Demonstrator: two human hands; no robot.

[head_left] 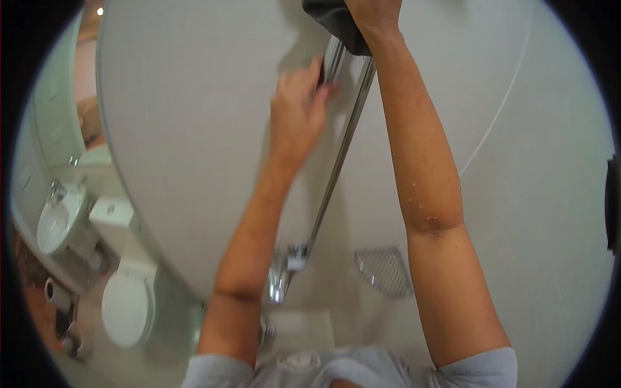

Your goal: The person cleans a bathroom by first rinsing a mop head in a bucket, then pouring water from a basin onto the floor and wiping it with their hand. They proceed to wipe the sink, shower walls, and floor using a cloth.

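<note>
My left hand is raised in the middle of the view, slightly blurred, with its fingers closed round a shiny chrome tube. Above it, at the top edge, my right hand grips a dark grey cloth, which covers the upper end of the tube; part of this hand is cut off by the frame. A long thin metal shower pipe runs between my arms down to a chrome mixer tap. Water drops dot my right forearm.
A clear corner shelf is fixed low on the pale wall. To the left, past the wall's curved edge, are a white toilet, a washbasin, a mirror and a toilet roll.
</note>
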